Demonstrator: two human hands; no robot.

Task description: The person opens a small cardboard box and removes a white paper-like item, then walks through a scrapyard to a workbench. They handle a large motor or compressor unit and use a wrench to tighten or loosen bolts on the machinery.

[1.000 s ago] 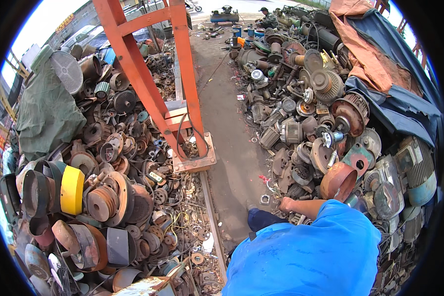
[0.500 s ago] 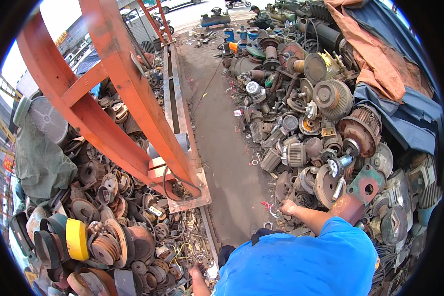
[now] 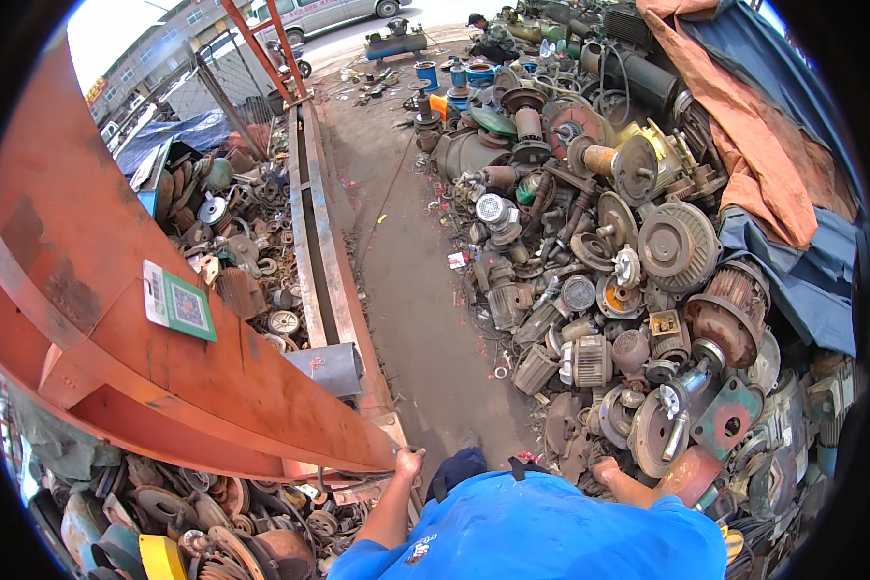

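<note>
My left hand (image 3: 410,461) is beside the lower end of a big orange steel beam (image 3: 251,396), its fingers curled in. Whether it touches the beam's edge I cannot make out. On the other side, my right hand (image 3: 607,472) hangs low by the heap of scrap motors, nearest to a rusty round flange (image 3: 563,425). Its fingers are partly hidden and blend with the parts behind. A motor end disc with a pale metal shaft (image 3: 676,437) lies just beyond it. Close by are a green flat plate with a hole (image 3: 730,422) and a reddish drum-shaped part (image 3: 691,474).
A dirt path (image 3: 425,319) runs ahead between the scrap heaps. Along its left lies a steel rail (image 3: 324,232), with a grey cylinder (image 3: 327,367) across it. Orange and blue tarps (image 3: 778,193) cover the right heap. A person (image 3: 493,41) crouches far ahead, near a blue tank (image 3: 396,44).
The view has moved forward, and the orange beam looms larger on the left. My left hand has come up to the beam's foot; my right hand sits lower and farther right.
</note>
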